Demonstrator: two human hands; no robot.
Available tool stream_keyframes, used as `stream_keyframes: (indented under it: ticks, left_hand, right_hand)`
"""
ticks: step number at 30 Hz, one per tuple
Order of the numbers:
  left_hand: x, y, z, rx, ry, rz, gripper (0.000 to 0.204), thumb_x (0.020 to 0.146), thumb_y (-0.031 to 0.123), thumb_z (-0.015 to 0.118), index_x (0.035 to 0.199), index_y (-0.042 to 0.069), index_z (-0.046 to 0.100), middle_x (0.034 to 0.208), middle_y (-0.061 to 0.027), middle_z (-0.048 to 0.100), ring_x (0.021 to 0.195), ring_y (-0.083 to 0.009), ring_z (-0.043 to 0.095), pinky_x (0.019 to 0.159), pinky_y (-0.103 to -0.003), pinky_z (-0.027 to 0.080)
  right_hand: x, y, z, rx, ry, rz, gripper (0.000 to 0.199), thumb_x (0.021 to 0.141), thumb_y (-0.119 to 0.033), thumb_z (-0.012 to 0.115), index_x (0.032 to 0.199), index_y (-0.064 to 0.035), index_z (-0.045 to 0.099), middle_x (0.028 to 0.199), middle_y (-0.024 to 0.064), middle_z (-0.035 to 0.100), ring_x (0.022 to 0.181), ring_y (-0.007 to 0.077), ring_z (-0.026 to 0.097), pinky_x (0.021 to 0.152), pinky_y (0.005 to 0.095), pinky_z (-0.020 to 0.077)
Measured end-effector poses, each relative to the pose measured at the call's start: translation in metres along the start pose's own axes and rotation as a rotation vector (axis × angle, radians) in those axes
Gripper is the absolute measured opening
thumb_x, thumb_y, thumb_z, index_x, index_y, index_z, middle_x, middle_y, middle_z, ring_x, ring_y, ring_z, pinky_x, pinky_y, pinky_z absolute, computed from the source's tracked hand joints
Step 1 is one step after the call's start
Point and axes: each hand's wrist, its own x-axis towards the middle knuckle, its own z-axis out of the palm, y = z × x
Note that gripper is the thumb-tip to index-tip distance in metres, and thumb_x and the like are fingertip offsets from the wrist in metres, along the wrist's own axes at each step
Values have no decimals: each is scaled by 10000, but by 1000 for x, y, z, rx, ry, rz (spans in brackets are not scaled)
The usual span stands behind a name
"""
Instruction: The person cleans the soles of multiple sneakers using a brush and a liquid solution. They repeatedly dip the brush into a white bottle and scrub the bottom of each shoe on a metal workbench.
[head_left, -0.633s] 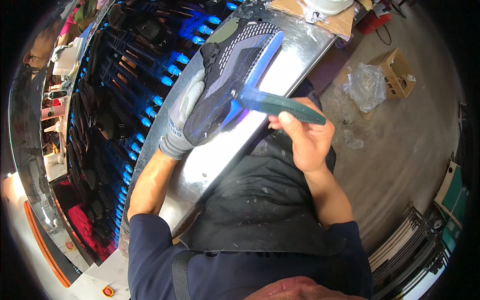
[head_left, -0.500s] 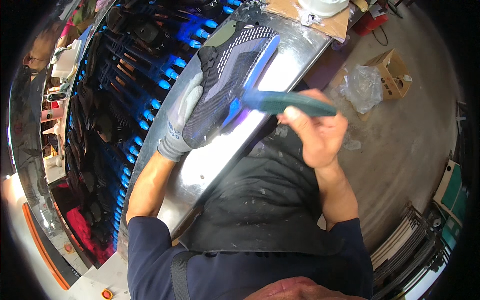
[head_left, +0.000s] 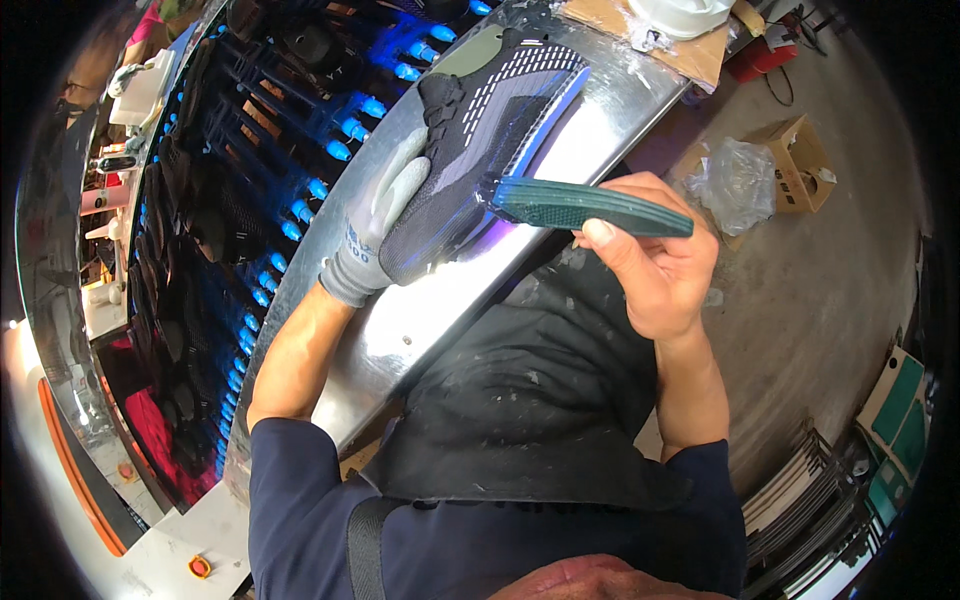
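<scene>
Through the head view I have my left hand (head_left: 385,215), in a pale grey glove, closed on the front part of a dark grey-and-black shoe upper (head_left: 475,150) over the shiny metal bench (head_left: 385,345). My bare right hand (head_left: 665,270) pinches a dark green-handled brush (head_left: 595,208), its tip at the upper's lower edge. Left of the bench I see blue-tipped rods (head_left: 353,128); right, a cardboard box (head_left: 803,165) on the floor (head_left: 800,300).

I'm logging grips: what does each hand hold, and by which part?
Right hand: green brush, by its handle's rear half. Left hand: dark shoe, by its near left side.
</scene>
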Motion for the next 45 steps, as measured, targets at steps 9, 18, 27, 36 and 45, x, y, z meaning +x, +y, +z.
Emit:
stream_keyframes:
  ticks: [9,18,27,36,45]
  left_hand:
    - [10,3,-4,160,150,379,1048,680,333,958,1498,-36,418,1474,-363,478,1331,-489,558,1111,-506,480]
    - [7,7,-1,172,204,340,933,685,306,916,1455,-3,491,1471,-324,508,1329,-490,552,1105,-533,464]
    - [71,76,-3,198,403,581,817,683,218,884,1372,-35,526,1234,-265,667,1110,-449,667,1042,-626,424]
    - [61,89,-22,308,445,573,921,593,277,921,1373,-52,556,1323,-268,623,1203,-463,629,1081,-583,450]
    - [53,98,-40,287,302,500,872,591,222,918,1341,-63,576,1292,-254,645,1226,-449,635,1090,-559,462]
  right_hand:
    - [-18,-11,19,-196,-16,-227,199,854,15,786,1033,61,713,941,167,721,792,211,699,696,297,553]
    - [-35,-8,49,-255,-92,-381,261,791,-5,829,1020,37,712,944,163,723,736,236,738,618,294,579]
    - [-8,-21,-3,368,234,37,183,993,-91,636,1048,74,695,893,160,731,727,189,700,632,293,587]
    - [18,-5,2,487,294,-24,171,1017,-114,647,1084,31,708,907,131,736,746,174,701,637,291,583]
    - [16,-16,-27,344,-37,73,214,927,-76,701,1037,106,683,889,170,731,724,208,709,650,308,595]
